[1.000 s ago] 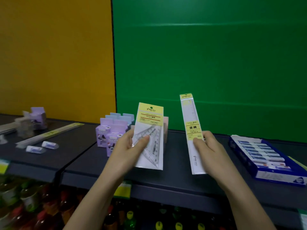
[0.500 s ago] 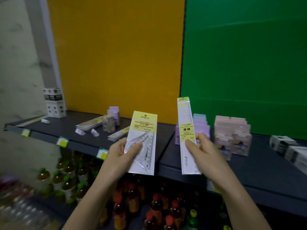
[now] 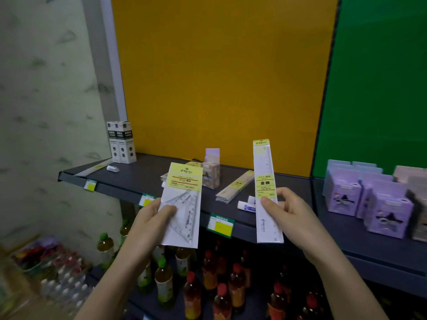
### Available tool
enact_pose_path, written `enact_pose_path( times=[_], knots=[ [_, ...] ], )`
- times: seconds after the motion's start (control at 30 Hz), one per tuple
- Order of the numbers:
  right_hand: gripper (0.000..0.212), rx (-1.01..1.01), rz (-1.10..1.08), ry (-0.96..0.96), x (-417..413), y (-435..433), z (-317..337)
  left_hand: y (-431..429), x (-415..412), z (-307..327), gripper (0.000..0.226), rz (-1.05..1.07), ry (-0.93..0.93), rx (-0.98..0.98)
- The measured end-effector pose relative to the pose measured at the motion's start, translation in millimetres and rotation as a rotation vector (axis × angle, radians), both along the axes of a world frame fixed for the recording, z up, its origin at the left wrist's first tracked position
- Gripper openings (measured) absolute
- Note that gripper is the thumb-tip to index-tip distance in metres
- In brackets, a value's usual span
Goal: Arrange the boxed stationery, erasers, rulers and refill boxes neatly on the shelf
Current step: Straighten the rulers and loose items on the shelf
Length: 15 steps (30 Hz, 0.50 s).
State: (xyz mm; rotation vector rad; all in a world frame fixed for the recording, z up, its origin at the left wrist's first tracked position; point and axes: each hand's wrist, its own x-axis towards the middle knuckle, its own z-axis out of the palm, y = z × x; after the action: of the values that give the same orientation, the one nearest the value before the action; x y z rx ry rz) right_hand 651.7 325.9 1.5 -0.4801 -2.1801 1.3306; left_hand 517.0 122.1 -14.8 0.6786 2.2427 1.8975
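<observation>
Two packs aloft, just short of the shelf's [image 3: 138, 179] front edge. Pinched at its lower left by thumb and curled fingers of the left hand [image 3: 150, 218]: set-square pack [image 3: 182, 204], upright. Gripped likewise at mid-length by the right hand [image 3: 288, 213]: ruler pack [image 3: 265, 192], long axis vertical. Beyond it, near the front edge: ruler stack [image 3: 234, 187], flat, slanting front to back. Probably nearer the right hand; needs tipping flat to match.
</observation>
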Motion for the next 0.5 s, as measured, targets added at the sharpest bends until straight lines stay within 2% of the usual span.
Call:
enact_pose_path(
  times=[0.17, 0.33, 0.5],
  knots=[
    [0.009, 0.007, -0.054, 0.002, -48, 6, 0, -4, -57, 8, 0.017, -0.005, 0.062, -0.038],
    [0.023, 0.036, -0.166, -0.008, -89, 17, 5, 5, -120, 24, 0.016, -0.048, 0.076, -0.061],
    [0.018, 0.054, -0.269, -0.004, -115, 31, 10, 24, -182, 32, 0.018, -0.092, 0.136, -0.107]
  ],
)
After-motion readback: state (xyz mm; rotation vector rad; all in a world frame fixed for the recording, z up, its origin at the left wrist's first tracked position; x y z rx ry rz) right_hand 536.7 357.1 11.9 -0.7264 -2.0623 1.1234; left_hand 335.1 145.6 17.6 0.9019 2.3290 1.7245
